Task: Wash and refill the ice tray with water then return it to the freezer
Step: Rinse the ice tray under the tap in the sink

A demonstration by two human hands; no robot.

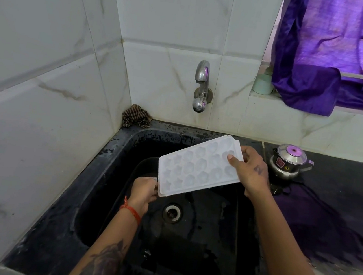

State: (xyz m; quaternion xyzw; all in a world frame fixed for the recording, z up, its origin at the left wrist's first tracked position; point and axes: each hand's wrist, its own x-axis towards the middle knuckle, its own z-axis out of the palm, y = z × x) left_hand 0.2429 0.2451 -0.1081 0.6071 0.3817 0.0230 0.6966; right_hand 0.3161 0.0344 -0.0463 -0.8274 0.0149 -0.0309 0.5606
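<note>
Here the white ice tray (199,166) hangs in the air over the black sink (114,151), held at both short ends. The left hand (143,192) takes a curled grip on the tray's lower near corner; the right hand (252,169) has a closed grip on the far upper end, thumb laid across the moulded face. The tray's long axis slants from the left grip up and away to the right grip, its bumpy face turned toward the camera and tilted.

Below both grips the basin lies open down to the round drain (172,213). Beyond the tray the steel tap (202,86) juts from the tiled wall, well apart from the tray's upper edge. Left of the left grip the tiled side wall closes in along the sink rim. Right of the right grip, on the dark counter (343,181), stands a small steel lidded pot (288,161), close to the knuckles. A checked cloth (136,116) sits in the corner behind the sink.
</note>
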